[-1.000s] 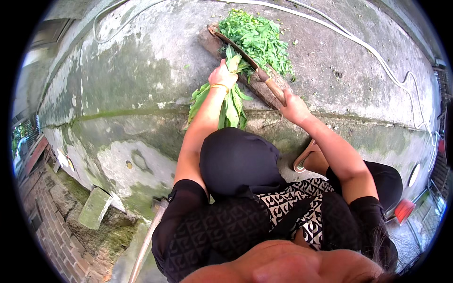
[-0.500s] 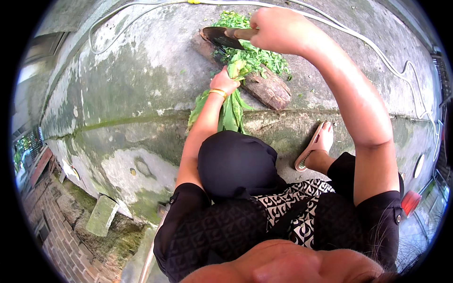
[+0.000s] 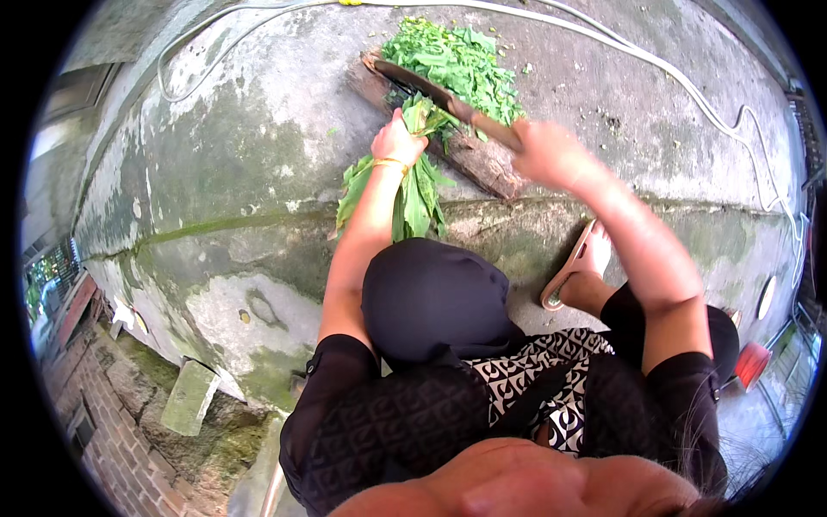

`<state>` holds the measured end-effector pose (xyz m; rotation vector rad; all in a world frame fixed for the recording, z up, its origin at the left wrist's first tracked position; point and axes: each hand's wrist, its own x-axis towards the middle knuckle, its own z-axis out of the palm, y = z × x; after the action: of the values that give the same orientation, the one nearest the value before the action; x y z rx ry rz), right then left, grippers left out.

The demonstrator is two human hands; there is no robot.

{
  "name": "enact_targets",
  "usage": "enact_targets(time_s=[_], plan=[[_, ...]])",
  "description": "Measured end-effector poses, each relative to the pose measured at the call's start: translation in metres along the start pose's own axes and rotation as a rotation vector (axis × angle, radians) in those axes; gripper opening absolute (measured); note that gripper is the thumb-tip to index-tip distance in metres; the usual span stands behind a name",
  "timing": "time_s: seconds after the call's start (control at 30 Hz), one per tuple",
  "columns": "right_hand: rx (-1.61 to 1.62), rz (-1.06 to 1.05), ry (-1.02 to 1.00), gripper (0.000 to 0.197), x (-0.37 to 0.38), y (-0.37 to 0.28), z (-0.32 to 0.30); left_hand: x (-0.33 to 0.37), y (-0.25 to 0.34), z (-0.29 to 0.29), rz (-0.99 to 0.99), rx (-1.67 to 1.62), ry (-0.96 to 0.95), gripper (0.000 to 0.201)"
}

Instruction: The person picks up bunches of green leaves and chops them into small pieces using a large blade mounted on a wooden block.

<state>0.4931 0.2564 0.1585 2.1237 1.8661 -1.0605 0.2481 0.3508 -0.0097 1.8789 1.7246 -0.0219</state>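
My left hand (image 3: 399,140) is closed round a bunch of leafy greens (image 3: 417,202). The long leaves hang down toward my knee, and the bunch's other end rests over a wooden block (image 3: 487,165). My right hand (image 3: 551,153) grips the wooden handle of a large dark-bladed knife (image 3: 422,84). Its blade lies low across the block, just beyond the held end of the greens; whether it touches them I cannot tell. Past the blade, a heap of chopped greens (image 3: 452,60) spreads over the concrete.
A pale hose (image 3: 663,67) curves along the far side and down the right. The mossy concrete ledge (image 3: 215,226) has a raised edge between the block and my sandalled foot (image 3: 586,263). Brick paving (image 3: 116,431) lies lower left, and a red object (image 3: 752,365) stands at the right.
My right hand has come down and to the right with the knife, and the blade now lies lower across the block. My left hand has shifted slightly left with the greens.
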Motion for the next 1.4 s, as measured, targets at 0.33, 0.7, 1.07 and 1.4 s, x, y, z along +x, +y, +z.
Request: enact_targets(time_s=[0.33, 0.7, 1.07, 1.4], plan=[[-0.042, -0.196, 0.204, 0.024, -0.031, -0.055, -0.025, 0.028, -0.009, -0.028, -0.017, 0.192, -0.005, 0.055], [0.054, -0.078, 0.199, 0.025, -0.01, -0.022, -0.041, 0.002, 0.002, 0.008, 0.082, 0.074, 0.075, 0.076], [0.081, 0.017, 0.146, 0.031, -0.019, 0.028, 0.078, 0.024, 0.009, -0.007, 0.012, 0.109, 0.012, 0.054], [-0.205, -0.109, 0.048, 0.033, 0.0, -0.065, -0.099, 0.016, 0.016, -0.006, -0.014, 0.037, 0.164, 0.064]])
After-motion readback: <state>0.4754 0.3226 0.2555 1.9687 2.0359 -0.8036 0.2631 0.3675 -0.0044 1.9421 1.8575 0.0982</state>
